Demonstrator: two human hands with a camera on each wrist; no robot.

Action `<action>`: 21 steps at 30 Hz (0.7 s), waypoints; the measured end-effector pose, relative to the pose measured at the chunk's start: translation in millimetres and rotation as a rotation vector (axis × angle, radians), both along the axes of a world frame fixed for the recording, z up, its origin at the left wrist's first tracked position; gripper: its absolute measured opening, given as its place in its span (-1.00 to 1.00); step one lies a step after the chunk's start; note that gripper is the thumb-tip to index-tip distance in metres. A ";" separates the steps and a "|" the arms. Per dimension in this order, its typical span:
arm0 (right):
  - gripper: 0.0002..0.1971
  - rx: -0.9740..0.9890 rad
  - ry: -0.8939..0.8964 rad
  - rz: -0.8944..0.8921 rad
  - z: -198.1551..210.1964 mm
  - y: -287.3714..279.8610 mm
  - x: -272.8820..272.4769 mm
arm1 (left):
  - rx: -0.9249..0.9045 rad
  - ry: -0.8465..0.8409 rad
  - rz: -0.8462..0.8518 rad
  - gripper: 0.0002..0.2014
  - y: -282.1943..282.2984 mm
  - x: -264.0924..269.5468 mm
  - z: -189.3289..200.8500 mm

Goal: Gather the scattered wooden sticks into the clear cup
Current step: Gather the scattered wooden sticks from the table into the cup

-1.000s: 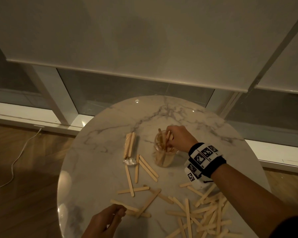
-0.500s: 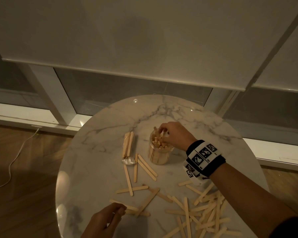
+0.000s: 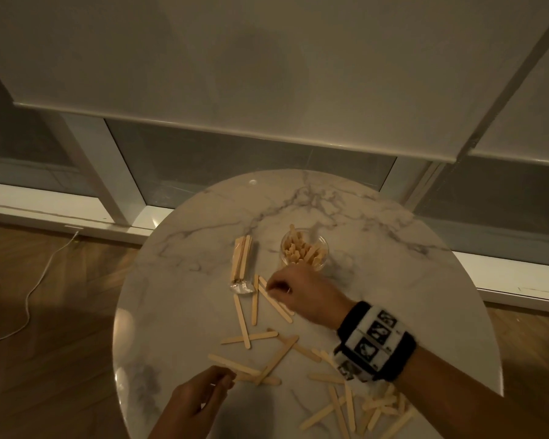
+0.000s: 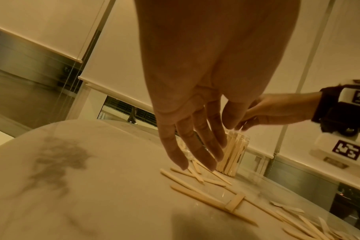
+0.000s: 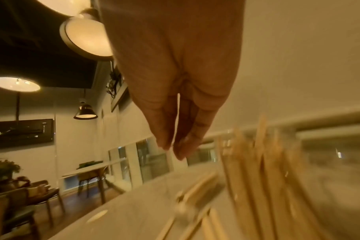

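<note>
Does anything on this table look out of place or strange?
Yes: many loose wooden sticks lie scattered and crossing on the marble table, outside the clear cup. A bundle of sticks in clear wrap lies left of the cup.

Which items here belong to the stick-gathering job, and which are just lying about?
Job:
- clear cup, already holding sticks
- loose wooden sticks scattered on the marble table
- right hand and left hand

Lying about:
- wrapped stick bundle
- white cable on floor
</note>
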State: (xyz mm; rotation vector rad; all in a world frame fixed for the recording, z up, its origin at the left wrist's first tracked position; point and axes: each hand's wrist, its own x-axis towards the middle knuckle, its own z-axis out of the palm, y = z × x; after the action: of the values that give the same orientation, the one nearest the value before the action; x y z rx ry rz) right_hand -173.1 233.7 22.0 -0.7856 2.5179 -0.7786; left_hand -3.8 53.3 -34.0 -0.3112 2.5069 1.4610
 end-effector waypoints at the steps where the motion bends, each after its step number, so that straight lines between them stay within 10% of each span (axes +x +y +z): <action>1: -0.73 0.070 -0.072 0.004 -13.8 -7.9 2.6 | 0.002 -0.007 0.002 -0.55 0.1 2.0 -0.4; 9: -0.12 0.419 -0.072 -0.170 -90.0 -57.2 2.2 | 0.005 -0.088 0.037 -0.73 -8.1 19.3 -5.5; 16: -0.69 0.362 0.132 -0.013 -94.3 -49.0 19.0 | -0.028 -0.067 0.054 -0.58 -14.5 24.2 -10.8; 21: -0.71 0.241 -0.047 0.232 -88.5 -13.5 24.8 | -0.019 -0.061 0.026 -0.51 -13.2 22.1 -9.3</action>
State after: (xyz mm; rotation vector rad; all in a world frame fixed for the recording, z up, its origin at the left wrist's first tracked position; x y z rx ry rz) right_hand -148.2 220.3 -66.5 -0.9399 2.3659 -0.4028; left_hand 18.3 40.1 -43.2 -0.3868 2.4787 1.4155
